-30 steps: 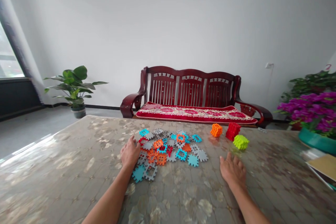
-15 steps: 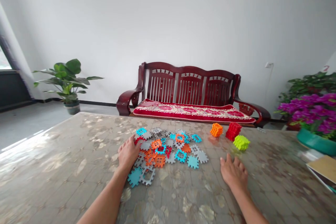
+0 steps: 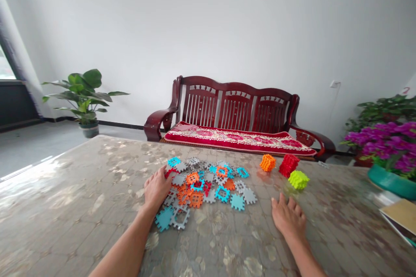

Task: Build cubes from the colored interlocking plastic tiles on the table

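Note:
A loose pile of flat interlocking puzzle tiles (image 3: 196, 199) in grey, orange, blue, teal and red lies spread on the table. My left hand (image 3: 157, 187) rests at the pile's left edge, palm down, its fingers partly hidden and holding nothing I can see. Right of the pile, my right hand (image 3: 289, 215) lies palm down on the tabletop with its fingers a little apart and nothing in it. Beyond that hand stand an orange tile stack (image 3: 268, 162), a red tile stack (image 3: 289, 165) and a yellow-green tile stack (image 3: 298, 180).
The table has a glossy patterned cover (image 3: 107, 207). At its right stand a teal pot (image 3: 390, 180) of purple flowers (image 3: 386, 140) and a notebook (image 3: 401, 216). Behind the table is a red wooden bench (image 3: 235, 104); a potted plant (image 3: 86, 95) stands at the left.
The view has shifted slightly. Both hands stay in the same places beside the tiles, and the pile and the stacks look unmoved.

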Available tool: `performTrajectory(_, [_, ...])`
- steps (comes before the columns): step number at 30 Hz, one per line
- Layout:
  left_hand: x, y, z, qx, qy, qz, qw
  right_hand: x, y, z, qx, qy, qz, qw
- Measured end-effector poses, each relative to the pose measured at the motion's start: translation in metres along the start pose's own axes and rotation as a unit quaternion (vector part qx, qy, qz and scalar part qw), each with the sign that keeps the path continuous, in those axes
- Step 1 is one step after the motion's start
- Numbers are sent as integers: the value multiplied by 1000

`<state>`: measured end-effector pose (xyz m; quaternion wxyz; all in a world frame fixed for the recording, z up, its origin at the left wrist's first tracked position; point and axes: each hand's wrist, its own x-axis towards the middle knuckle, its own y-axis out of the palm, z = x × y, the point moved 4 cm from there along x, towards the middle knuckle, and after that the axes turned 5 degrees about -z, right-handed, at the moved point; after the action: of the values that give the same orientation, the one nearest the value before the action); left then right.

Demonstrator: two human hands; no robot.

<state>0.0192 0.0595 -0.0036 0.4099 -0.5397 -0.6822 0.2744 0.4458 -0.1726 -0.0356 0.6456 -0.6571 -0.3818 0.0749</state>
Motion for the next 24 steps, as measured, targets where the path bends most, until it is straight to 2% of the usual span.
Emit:
performTrajectory(16, [-1,-4,-2,21,-2,14,1000,0,2,-2,28,7,0,1000])
performTrajectory(24, [-2,-3,-1,27,0,18,999,0,13,-5,40,-15,-55,998])
